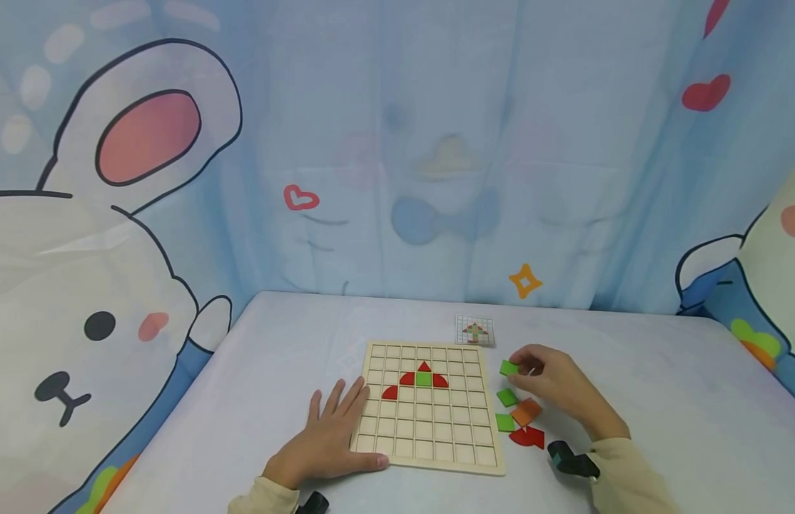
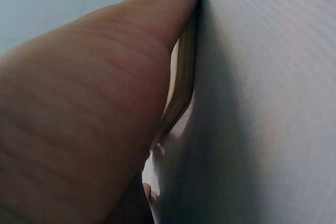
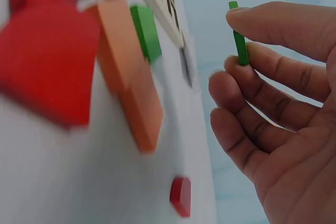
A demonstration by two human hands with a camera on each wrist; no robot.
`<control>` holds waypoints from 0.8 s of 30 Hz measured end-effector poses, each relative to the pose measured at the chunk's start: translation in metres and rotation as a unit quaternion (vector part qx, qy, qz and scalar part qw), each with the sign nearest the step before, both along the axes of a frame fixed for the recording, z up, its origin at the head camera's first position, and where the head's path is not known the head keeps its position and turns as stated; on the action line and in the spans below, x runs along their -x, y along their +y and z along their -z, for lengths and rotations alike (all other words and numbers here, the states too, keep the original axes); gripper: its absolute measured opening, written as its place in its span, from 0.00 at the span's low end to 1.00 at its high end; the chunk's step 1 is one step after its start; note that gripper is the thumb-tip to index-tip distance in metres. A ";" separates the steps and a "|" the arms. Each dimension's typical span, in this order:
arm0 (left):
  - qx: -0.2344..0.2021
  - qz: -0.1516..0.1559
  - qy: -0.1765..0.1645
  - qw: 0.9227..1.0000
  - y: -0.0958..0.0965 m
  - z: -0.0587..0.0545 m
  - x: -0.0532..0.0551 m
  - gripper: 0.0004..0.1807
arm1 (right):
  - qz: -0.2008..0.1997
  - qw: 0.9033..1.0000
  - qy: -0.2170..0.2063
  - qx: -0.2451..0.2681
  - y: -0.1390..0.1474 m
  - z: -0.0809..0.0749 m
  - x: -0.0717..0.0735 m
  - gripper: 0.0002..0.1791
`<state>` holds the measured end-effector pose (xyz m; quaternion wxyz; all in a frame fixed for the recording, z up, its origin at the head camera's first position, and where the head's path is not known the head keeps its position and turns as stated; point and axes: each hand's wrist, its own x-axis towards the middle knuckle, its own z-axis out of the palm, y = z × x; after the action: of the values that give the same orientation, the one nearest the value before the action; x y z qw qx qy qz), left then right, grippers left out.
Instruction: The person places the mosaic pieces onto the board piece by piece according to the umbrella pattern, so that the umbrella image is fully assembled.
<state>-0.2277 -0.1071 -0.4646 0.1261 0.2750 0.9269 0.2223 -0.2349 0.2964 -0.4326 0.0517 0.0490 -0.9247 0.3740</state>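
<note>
My right hand [image 1: 552,378] pinches a green square tile [image 1: 508,368] between thumb and fingers, right of the board. The right wrist view shows that tile [image 3: 239,40] edge-on, above the table. My left hand [image 1: 330,442] lies spread at the lower left of the wooden grid board [image 1: 436,432], fingertips on its left edge and thumb at its front edge. On the board sit a red triangle [image 1: 424,367], a green square [image 1: 423,379] below it, and red quarter-round tiles [image 1: 440,381] on either side, one a row lower at left.
Beside the board's right edge lie loose green tiles [image 1: 507,397], orange tiles [image 1: 527,412] and red tiles [image 1: 527,437], some overlapping. Behind the board is a small pattern card [image 1: 474,330]. A printed curtain [image 1: 436,107] hangs behind the white table [image 1: 295,335].
</note>
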 end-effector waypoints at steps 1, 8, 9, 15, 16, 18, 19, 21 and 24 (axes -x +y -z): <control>0.000 0.001 0.000 1.000 0.000 0.000 0.000 0.66 | -0.006 1.000 0.004 0.001 -0.003 -0.001 0.000 0.15; 0.001 0.003 0.003 1.000 -0.001 -0.001 -0.002 0.66 | -0.042 0.999 0.022 -0.001 -0.022 0.001 0.004 0.13; 0.003 0.003 0.002 1.000 -0.001 0.000 -0.002 0.66 | -0.051 0.998 0.027 -0.001 -0.025 0.002 0.005 0.13; 0.002 -0.003 -0.001 1.000 -0.002 0.004 0.000 0.67 | -0.094 0.995 0.044 0.001 -0.046 0.005 0.008 0.11; 0.000 -0.004 -0.002 1.000 -0.002 0.005 0.001 0.67 | -0.098 0.994 0.041 0.003 -0.049 0.004 0.008 0.11; -0.002 -0.003 -0.002 1.000 -0.002 0.006 0.002 0.67 | -0.111 0.993 0.041 0.005 -0.056 0.003 0.007 0.11; -0.003 -0.002 -0.004 1.000 -0.002 0.007 0.003 0.68 | -0.118 0.992 0.040 0.008 -0.060 0.002 0.007 0.11; -0.002 0.000 -0.003 1.000 -0.002 0.005 0.004 0.67 | -0.131 0.991 0.038 0.011 -0.066 0.001 0.007 0.10; -0.002 0.000 -0.002 1.000 -0.002 0.006 0.005 0.68 | -0.156 0.987 0.041 0.005 -0.076 -0.001 0.009 0.10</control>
<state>-0.2323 -0.1091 -0.4705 0.1272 0.2752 0.9262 0.2242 -0.2440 0.2204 -0.4319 0.0312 0.2081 -0.9007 0.3800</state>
